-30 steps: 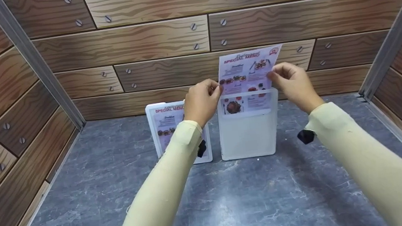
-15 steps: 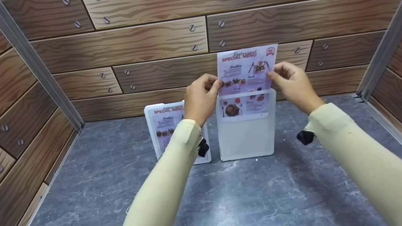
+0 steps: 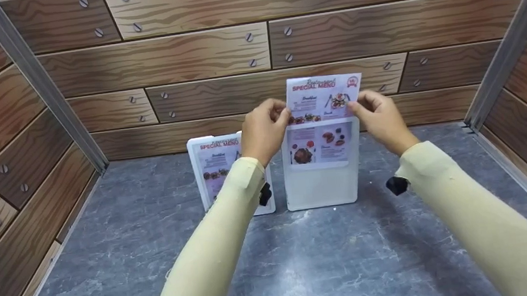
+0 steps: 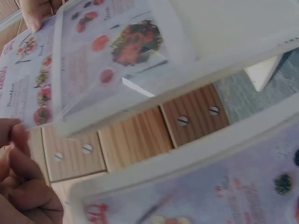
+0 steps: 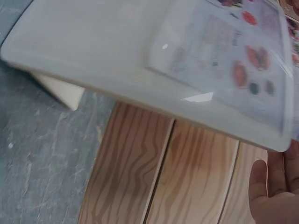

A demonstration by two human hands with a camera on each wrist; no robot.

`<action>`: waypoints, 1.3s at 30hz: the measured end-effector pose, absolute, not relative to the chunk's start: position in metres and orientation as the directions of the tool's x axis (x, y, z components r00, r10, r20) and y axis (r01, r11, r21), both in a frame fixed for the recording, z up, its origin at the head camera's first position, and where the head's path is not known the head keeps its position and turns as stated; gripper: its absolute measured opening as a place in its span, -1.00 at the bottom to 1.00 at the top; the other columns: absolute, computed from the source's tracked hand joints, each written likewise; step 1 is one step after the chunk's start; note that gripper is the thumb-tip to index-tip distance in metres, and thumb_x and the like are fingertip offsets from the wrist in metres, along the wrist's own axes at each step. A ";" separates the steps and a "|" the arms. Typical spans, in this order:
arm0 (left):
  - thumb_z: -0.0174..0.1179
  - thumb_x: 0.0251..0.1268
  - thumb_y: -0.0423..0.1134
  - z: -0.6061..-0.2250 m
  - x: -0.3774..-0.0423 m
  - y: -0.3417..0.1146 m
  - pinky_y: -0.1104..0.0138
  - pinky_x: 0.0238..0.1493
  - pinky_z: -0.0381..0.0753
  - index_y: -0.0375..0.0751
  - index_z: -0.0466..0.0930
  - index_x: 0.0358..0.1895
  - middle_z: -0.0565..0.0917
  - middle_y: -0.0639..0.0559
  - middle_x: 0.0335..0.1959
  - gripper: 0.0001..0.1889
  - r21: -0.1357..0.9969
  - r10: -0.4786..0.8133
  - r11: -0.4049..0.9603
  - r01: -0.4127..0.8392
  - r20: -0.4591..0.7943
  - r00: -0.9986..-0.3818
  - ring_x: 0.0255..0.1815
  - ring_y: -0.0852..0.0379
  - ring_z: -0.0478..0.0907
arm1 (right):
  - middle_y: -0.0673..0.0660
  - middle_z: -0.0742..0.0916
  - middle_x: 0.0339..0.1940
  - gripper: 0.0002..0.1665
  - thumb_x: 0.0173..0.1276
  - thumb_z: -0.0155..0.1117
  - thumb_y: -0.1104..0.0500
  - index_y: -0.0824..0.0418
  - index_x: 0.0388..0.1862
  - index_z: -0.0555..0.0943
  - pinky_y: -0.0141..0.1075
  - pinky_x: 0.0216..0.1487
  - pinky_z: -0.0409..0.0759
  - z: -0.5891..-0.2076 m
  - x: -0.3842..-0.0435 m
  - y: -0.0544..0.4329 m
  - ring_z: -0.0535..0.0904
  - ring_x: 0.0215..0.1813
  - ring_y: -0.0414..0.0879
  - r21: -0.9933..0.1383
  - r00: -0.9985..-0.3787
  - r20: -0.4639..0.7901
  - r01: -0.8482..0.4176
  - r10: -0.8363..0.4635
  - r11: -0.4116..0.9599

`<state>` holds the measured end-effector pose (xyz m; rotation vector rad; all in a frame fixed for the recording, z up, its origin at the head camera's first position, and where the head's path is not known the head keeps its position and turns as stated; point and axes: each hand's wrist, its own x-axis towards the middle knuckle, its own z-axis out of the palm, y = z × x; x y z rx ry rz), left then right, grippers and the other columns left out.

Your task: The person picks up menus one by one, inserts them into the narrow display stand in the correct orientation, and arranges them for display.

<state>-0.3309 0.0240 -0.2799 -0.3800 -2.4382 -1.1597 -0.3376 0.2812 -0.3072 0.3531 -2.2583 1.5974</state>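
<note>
A printed menu sheet (image 3: 321,95) stands partly inside a white display stand (image 3: 321,188) with a clear front. Its lower part shows through the cover, and its top sticks out above the rim. At the sheet's left edge my left hand (image 3: 264,127) pinches the paper between thumb and fingers. My right hand (image 3: 383,119) pinches the opposite edge, just above the stand's top corner. Left of this stand is a second white stand (image 3: 195,161) with a like menu (image 3: 212,172) fully inside, partly hidden behind my left forearm. In the left wrist view, the fingers (image 4: 21,161) hold the sheet's edge.
Both stands rest on a grey marbled tabletop (image 3: 158,264). A wood-patterned wall (image 3: 196,53) rises close behind them, and metal corner posts (image 3: 40,87) stand at the sides. A slanted rear leg (image 5: 63,91) of the stand shows in the right wrist view.
Both hands have lowered the menu sheet farther into the stand. Less of it sticks out above the rim, and its tilt has straightened. Both stands have kept their places.
</note>
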 end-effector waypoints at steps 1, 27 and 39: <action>0.25 0.52 -0.11 -0.278 -0.331 0.025 0.37 -0.35 0.46 -0.06 0.73 -0.10 0.65 0.18 -0.44 -0.85 0.676 0.064 0.600 0.428 0.493 -0.868 -0.46 0.26 0.48 | -0.01 0.67 -0.22 -0.68 0.60 0.20 0.15 0.44 0.02 0.61 -0.44 -0.06 0.55 -0.305 -0.337 0.280 0.54 -0.14 -0.21 -0.860 -0.907 0.421 -0.399 0.001 0.318; 0.18 0.56 -0.08 -0.279 -0.328 0.021 0.32 -0.35 0.48 -0.06 0.66 -0.09 0.63 0.15 -0.41 -0.84 0.618 0.117 0.697 0.362 0.400 -0.909 -0.44 0.21 0.50 | 0.07 0.66 -0.14 -0.68 0.58 0.21 0.18 0.46 0.05 0.57 -0.45 -0.02 0.52 -0.318 -0.339 0.274 0.54 -0.09 -0.22 -0.854 -0.907 0.419 -0.384 0.029 0.351; 0.19 0.56 -0.06 -0.280 -0.332 0.024 0.32 -0.10 0.57 -0.04 0.69 0.04 0.66 0.14 -0.18 -0.79 0.627 0.078 0.675 0.390 0.465 -0.882 -0.18 0.23 0.58 | 0.03 0.63 -0.28 -0.73 0.59 0.16 0.28 0.53 0.00 0.59 -0.45 -0.22 0.46 -0.314 -0.339 0.271 0.47 -0.25 -0.25 -0.828 -0.877 0.479 -0.440 0.029 0.348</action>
